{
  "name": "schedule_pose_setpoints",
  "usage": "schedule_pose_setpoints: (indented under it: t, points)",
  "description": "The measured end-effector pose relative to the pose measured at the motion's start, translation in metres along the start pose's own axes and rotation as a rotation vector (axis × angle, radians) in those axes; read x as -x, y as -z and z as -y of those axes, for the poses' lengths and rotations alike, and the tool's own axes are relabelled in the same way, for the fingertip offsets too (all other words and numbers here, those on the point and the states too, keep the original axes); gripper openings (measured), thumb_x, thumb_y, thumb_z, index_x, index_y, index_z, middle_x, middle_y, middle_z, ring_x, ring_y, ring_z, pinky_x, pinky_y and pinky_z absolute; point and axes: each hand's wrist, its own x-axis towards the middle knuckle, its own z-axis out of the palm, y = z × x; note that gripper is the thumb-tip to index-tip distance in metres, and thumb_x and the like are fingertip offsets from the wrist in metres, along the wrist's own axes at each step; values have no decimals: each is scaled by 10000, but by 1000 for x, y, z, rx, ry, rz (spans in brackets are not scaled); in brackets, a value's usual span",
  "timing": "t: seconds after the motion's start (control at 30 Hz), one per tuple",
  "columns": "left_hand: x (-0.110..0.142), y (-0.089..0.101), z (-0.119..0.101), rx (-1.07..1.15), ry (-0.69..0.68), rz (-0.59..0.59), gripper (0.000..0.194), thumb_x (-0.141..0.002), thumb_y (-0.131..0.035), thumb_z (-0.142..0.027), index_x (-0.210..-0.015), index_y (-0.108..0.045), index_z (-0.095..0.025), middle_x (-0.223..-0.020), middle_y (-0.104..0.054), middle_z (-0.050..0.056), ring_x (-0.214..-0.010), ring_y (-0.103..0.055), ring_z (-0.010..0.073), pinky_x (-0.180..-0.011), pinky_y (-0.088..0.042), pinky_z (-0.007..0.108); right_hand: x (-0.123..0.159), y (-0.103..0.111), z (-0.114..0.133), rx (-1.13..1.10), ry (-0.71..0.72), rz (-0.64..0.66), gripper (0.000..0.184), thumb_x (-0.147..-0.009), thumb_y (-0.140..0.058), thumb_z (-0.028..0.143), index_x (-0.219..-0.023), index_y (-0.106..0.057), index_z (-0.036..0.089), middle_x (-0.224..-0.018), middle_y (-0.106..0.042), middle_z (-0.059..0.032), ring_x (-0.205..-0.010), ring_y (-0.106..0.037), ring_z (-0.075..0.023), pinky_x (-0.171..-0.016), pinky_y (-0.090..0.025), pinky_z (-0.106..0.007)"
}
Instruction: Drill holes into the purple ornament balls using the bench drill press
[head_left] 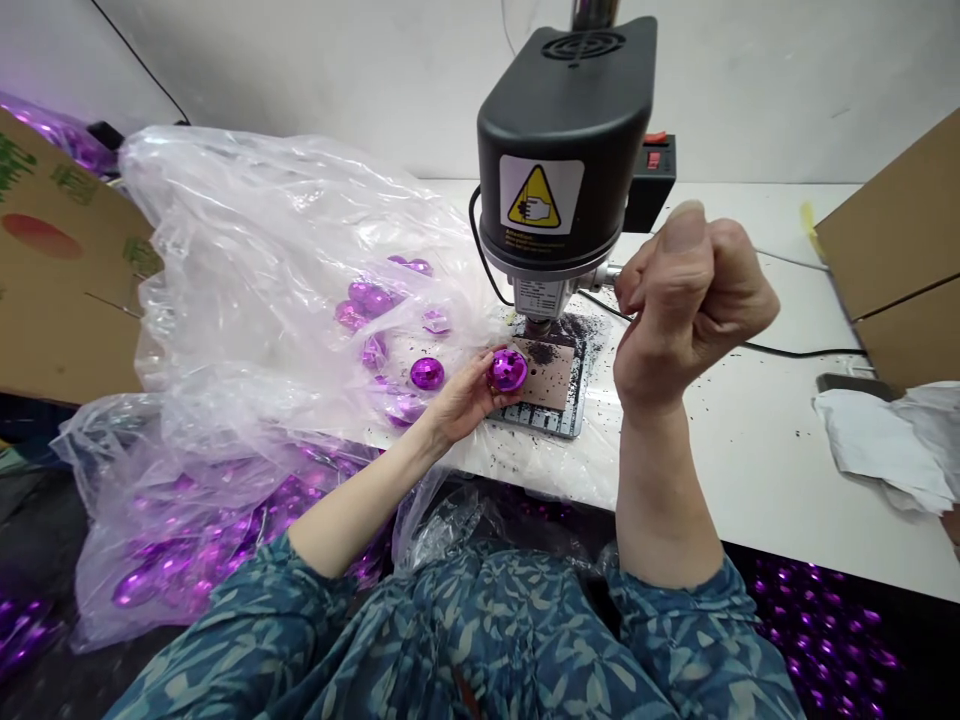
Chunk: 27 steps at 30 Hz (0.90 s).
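My left hand [463, 402] is closed around a shiny purple disco ball [508, 369], its surface patterned with small facets. The ball is at the left of a brown board [553, 385], just below the chuck of a black bench drill press [566, 125]. Raised at the machine's right side, my right hand [686, 300] is wrapped in a fist about the feed handle [606, 277]; most of the handle is hidden by the fingers. Another purple ball [427, 374] lies on the table left of my left hand.
A large clear plastic bag [262, 260] with purple balls spreads over the table's left side and hangs off its edge. Dark shavings [581, 328] surround the drill base. Cardboard boxes [67, 270] flank the table. White tissue [877, 435] and a black cable [802, 352] lie at right.
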Motion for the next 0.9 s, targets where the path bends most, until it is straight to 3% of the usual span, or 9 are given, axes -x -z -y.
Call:
schedule_pose_setpoints:
  t: [0.2, 0.4, 0.57, 0.77, 0.9]
  points:
    - [-24, 7, 1, -29, -92, -53, 465, -847, -845, -314, -1277, -677, -260, -1273, -759, 58, -1171, -746, 241, -1022, -638, 434, 0, -1, -1, 0, 26, -5, 604, -1005, -606, 547, -601, -284, 234, -491, -277, 70, -411, -294, -57, -457, -241, -310]
    - [-42, 11, 8, -151, -249, -157, 423, -926, -772, -499, -1257, -658, -261, -1299, -741, 57, -1223, -719, 229, -1054, -612, 394, 3, 2, -2, -31, 54, 19, 570, -1031, -592, 434, -605, -283, 214, -517, -272, 65, -435, -312, -52, -476, -243, -292]
    - [-46, 16, 18, -344, -407, -202, 612, -794, -908, -520, -1281, -678, -232, -1283, -751, 80, -1242, -700, 243, -1161, -532, 398, 3, 2, -2, -63, 68, 39, 531, -1031, -593, 388, -616, -303, 226, -516, -265, 61, -433, -301, -74, -471, -217, -311]
    - [-46, 18, 17, -375, -441, -153, 650, -741, -950, -516, -1252, -686, -216, -1220, -759, 94, -1177, -722, 262, -1102, -552, 428, 5, 1, -3, -49, 61, 17, 524, -1018, -612, 428, -638, -302, 245, -521, -252, 70, -449, -267, -71, -496, -248, -321]
    - [-38, 13, 19, -432, -479, -143, 670, -727, -957, -544, -1266, -703, -239, -1270, -741, 92, -1116, -737, 253, -1053, -577, 402, 7, 3, -2, 31, -15, 37, 577, -1014, -555, 565, -656, -221, 259, -543, -221, 65, -474, -262, -71, -523, -285, -326]
